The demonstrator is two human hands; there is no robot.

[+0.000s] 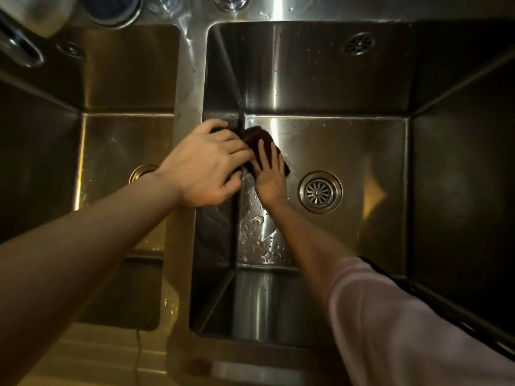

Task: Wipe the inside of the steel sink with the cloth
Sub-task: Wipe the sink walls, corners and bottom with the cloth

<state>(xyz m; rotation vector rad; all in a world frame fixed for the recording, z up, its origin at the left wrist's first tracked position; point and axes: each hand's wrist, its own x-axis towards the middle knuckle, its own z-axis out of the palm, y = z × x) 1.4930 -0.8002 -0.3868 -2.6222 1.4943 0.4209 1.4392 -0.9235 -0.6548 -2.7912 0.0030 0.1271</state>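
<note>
The right basin of the steel sink (348, 146) fills the middle and right of the view. A dark brown cloth (255, 135) lies on its floor in the far left corner. My right hand (271, 178) presses flat on the cloth with fingers spread, and the pale sleeve is pushed up the forearm. My left hand (203, 165) rests on the steel divider (185, 87) between the basins. Its fingers hang over the edge above the cloth. Whether they touch the cloth is unclear.
A round strainer drain (320, 192) sits in the floor right of my right hand. Water drops (256, 227) bead on the floor near the left wall. An overflow grille (358, 43) is on the back wall. A second basin (122, 151) lies left, with a tap (19, 48) above it.
</note>
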